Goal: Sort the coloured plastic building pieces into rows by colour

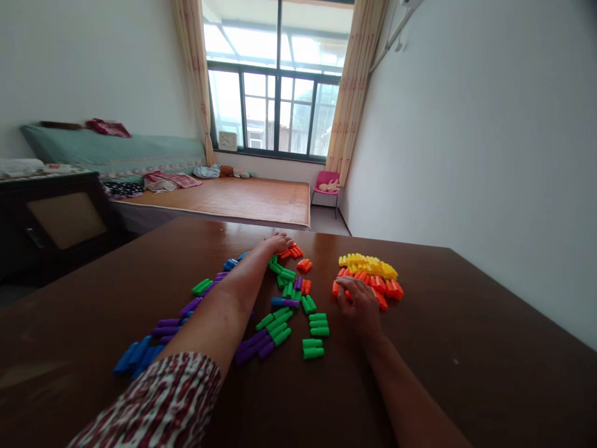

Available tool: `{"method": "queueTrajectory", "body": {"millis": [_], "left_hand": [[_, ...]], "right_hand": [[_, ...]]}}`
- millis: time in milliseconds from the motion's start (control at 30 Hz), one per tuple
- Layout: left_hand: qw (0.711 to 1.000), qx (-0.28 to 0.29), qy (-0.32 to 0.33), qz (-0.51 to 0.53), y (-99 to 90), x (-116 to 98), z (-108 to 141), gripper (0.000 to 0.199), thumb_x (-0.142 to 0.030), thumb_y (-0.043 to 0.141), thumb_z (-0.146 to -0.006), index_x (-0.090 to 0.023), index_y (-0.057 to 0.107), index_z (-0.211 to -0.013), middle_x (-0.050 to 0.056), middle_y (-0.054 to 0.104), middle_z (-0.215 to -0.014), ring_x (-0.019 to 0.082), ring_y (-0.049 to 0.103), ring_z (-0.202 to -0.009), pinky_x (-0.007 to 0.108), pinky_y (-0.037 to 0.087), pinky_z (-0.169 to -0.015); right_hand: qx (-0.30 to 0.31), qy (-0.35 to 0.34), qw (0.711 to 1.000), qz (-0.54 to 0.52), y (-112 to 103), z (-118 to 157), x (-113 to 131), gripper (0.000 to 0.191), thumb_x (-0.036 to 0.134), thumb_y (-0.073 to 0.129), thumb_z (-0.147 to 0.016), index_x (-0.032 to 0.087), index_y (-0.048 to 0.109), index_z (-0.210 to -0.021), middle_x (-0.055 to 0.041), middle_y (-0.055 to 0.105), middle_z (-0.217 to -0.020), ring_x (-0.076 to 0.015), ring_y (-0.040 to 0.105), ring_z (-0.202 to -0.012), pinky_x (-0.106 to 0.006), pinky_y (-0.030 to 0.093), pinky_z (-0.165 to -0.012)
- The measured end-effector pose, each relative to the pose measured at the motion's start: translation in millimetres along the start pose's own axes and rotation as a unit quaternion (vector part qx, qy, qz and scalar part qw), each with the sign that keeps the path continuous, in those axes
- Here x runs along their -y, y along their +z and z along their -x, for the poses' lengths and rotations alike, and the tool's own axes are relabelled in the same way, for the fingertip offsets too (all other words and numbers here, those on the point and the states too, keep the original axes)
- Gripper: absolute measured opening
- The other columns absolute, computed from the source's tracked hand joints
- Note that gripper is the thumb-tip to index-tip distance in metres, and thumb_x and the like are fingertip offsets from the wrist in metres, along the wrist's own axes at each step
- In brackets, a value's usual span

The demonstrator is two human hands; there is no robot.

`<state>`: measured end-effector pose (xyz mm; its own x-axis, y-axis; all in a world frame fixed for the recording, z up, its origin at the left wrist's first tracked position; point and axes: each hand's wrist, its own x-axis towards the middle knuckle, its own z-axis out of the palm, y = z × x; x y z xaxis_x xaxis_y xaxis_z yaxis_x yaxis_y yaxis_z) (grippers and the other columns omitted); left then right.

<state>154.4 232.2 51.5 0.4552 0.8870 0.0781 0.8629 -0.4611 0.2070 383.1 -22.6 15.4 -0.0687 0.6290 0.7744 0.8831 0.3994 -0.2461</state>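
Observation:
My left hand (280, 241) reaches to the far side of the brown table, its fingers stretched over a small group of orange plastic pieces (293, 251). Closer to me on the right, my right hand (361, 305) bends its fingers and thumb round an orange plastic piece (336, 289) at the edge of an orange cluster (379, 285). Behind that cluster lie yellow pieces (368, 264) in a slanting band. Green pieces (319, 324), mostly in pairs, are scattered between my arms. Purple pieces (255, 346) and blue pieces (135, 356) lie further left, partly hidden by my left forearm.
The dark brown table (466, 336) fills the foreground. Beyond it are a bed (252, 196), a pink chair (326, 183) holding a doll, and a window with curtains. A dark cabinet (60, 224) stands at the left, and a white wall (489, 124) runs along the right.

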Motion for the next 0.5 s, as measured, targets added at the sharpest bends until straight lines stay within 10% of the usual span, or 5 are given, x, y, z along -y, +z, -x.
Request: {"method": "queueTrajectory", "body": {"millis": [300,500], "left_hand": [[0.995,0.094,-0.001,-0.03,-38.4,16.5,24.0,0.031,-0.038,0.056,-0.084,-0.015,0.076,-0.075,0.008,0.073,-0.075,0.019,0.065,-0.077,0.024,0.045,-0.076],[0.999,0.021,0.036,0.005,-13.5,-13.7,20.2,0.043,-0.038,0.045,-0.09,-0.02,0.061,-0.126,0.009,0.064,-0.126,0.02,0.059,-0.112,0.025,0.042,-0.093]], "right_hand": [[-0.005,0.003,1.0,-0.024,5.5,1.3,-1.3,0.02,0.021,0.05,-0.09,0.021,0.065,-0.103,-0.0058,0.07,-0.103,-0.0211,0.064,-0.097,-0.036,0.048,-0.089],[0.001,0.003,1.0,-0.028,6.9,1.6,-1.2,0.02,0.022,0.049,-0.09,0.021,0.065,-0.103,-0.0064,0.07,-0.105,-0.0216,0.064,-0.098,-0.037,0.048,-0.091]]}}
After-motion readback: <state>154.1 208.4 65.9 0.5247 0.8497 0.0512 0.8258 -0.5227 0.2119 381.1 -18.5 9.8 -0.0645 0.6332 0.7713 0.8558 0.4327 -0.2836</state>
